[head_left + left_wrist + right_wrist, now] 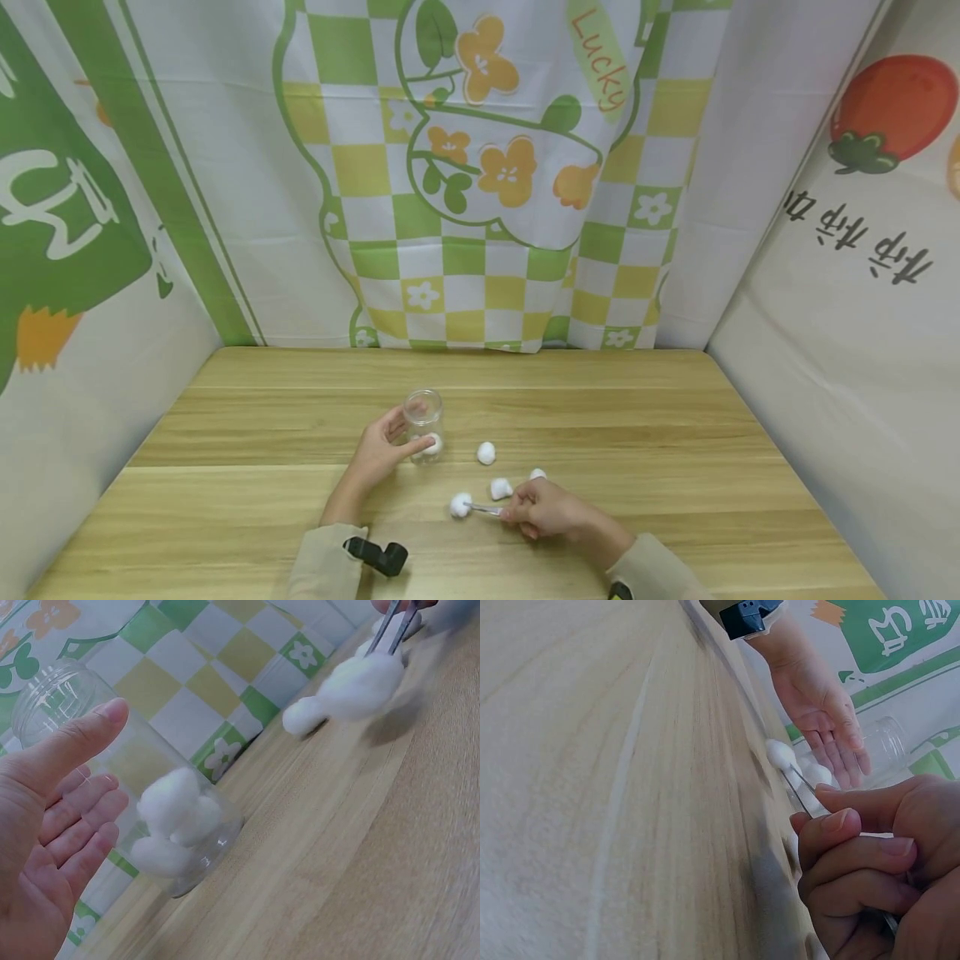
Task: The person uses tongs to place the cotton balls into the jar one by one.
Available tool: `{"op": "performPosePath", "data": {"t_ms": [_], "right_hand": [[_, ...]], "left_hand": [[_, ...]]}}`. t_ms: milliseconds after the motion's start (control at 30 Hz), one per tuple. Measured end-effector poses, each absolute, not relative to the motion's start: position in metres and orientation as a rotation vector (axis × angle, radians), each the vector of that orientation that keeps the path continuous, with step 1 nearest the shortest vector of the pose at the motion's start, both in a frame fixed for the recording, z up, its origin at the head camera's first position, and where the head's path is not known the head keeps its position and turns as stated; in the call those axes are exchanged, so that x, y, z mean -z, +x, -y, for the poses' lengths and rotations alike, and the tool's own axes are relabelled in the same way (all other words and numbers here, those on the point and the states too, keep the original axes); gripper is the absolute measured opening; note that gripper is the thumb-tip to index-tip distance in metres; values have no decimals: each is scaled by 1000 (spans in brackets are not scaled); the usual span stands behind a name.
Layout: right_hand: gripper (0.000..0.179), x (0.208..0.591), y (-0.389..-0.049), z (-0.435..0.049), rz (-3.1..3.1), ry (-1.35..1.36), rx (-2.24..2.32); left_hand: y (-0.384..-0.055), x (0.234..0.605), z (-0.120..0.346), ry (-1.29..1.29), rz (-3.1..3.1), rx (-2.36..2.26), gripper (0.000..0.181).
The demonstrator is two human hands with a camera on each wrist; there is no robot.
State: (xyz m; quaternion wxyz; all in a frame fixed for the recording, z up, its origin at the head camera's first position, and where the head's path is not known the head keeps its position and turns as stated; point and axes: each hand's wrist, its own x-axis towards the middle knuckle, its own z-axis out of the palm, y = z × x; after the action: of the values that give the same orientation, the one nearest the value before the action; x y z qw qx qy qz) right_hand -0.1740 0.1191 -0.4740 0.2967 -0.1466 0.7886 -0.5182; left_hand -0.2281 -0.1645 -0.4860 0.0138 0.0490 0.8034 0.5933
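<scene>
A clear jar [424,417] stands upright on the table with several white cotton balls [176,802] at its bottom. My left hand [380,450] holds the jar from its left side, the thumb across the front and the fingers behind. In my right hand [549,508] is a pair of metal tweezers [486,509], pinched between thumb and curled fingers. The tweezer tips grip a cotton ball [461,505], which in the left wrist view hangs just over the tabletop with a shadow below it.
On the wooden table [645,417] lie a cotton ball [486,453] right of the jar, another [500,488] close to the tweezers, and a third [537,474] partly behind my right hand. Printed cloth [465,275] hangs at the back and along both sides.
</scene>
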Motion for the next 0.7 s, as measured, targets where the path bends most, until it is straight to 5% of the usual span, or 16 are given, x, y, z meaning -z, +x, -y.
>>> {"op": "performPosePath", "data": {"t_ms": [700], "right_hand": [[19, 464, -177, -125, -2093, -440, 1414]], "left_hand": [[-227, 485, 165, 175, -2510, -1833, 70]]}}
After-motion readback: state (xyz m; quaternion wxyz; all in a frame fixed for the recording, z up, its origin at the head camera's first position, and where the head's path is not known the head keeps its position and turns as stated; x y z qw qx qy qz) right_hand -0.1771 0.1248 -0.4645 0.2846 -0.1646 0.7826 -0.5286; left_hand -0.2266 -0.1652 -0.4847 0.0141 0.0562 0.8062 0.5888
